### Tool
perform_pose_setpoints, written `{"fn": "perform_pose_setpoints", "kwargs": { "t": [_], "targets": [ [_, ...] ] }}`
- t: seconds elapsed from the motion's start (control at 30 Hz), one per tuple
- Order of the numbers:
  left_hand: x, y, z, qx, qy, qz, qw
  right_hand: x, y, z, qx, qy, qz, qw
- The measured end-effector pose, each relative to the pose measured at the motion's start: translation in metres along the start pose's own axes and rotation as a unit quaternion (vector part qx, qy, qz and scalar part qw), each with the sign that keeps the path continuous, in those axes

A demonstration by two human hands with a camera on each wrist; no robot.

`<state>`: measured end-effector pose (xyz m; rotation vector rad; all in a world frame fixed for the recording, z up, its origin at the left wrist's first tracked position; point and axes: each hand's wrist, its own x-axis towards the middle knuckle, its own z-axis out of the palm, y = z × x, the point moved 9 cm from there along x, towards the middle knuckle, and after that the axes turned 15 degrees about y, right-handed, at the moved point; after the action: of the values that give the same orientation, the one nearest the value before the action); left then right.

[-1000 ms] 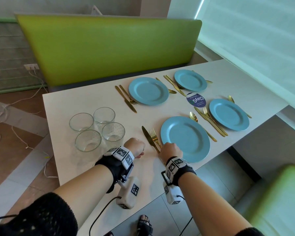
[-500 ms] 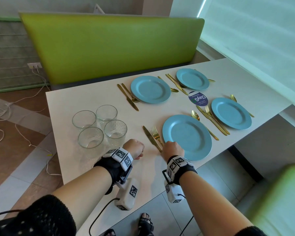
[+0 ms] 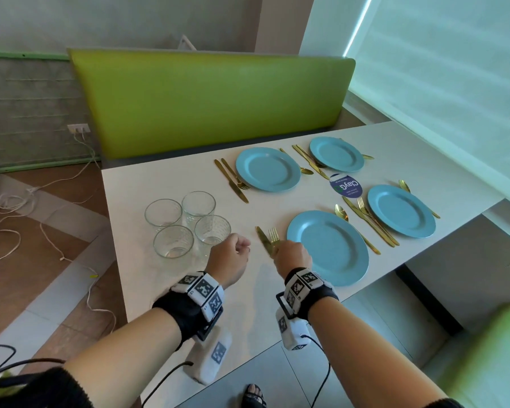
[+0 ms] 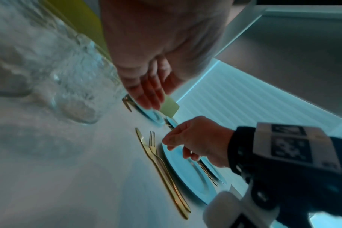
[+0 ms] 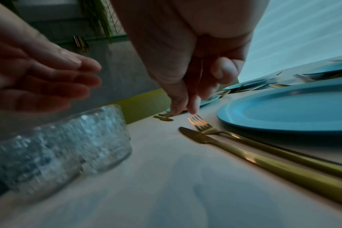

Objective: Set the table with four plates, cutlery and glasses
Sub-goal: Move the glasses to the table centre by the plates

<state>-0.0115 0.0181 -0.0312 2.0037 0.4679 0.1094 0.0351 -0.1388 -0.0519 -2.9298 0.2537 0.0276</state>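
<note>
Four blue plates lie on the white table (image 3: 165, 290); the nearest plate (image 3: 330, 248) has a gold knife (image 3: 262, 238) and fork (image 3: 273, 234) on its left and a spoon (image 3: 340, 212) on its right. My right hand (image 3: 292, 254) hovers over the knife and fork handles, its fingers (image 5: 184, 104) hanging loosely curled just above the fork tines (image 5: 199, 123), holding nothing. My left hand (image 3: 233, 251) is beside the nearest glass (image 3: 212, 229), fingers (image 5: 49, 80) relaxed and empty. Several clear glasses (image 3: 173, 241) stand clustered at the table's left.
The other three plates (image 3: 267, 169) (image 3: 336, 153) (image 3: 401, 210) each have gold cutlery beside them. A round purple sticker (image 3: 345, 185) sits between the plates. A green bench back (image 3: 212, 107) runs behind the table. Cables (image 3: 18, 207) lie on the floor at left.
The view has shifted slightly. My left hand has drifted closer to the nearest glass. My right hand stays over the knife and fork.
</note>
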Motion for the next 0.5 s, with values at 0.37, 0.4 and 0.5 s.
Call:
{"fn": "perform_pose_setpoints", "kwargs": {
  "t": [0.37,0.4,0.5],
  "targets": [
    [0.023,-0.059,-0.142,0.006,0.312,0.013,0.95,-0.021,-0.074,0.03,0.223,-0.11,0.014,0.968],
    [0.027,-0.076,-0.14,-0.01,0.283,-0.023,0.959,-0.021,-0.077,0.034,0.24,-0.115,0.025,0.964],
    [0.024,-0.106,-0.125,-0.018,0.195,-0.099,0.976,-0.022,-0.089,0.048,0.249,-0.115,0.028,0.961]
  ]
}}
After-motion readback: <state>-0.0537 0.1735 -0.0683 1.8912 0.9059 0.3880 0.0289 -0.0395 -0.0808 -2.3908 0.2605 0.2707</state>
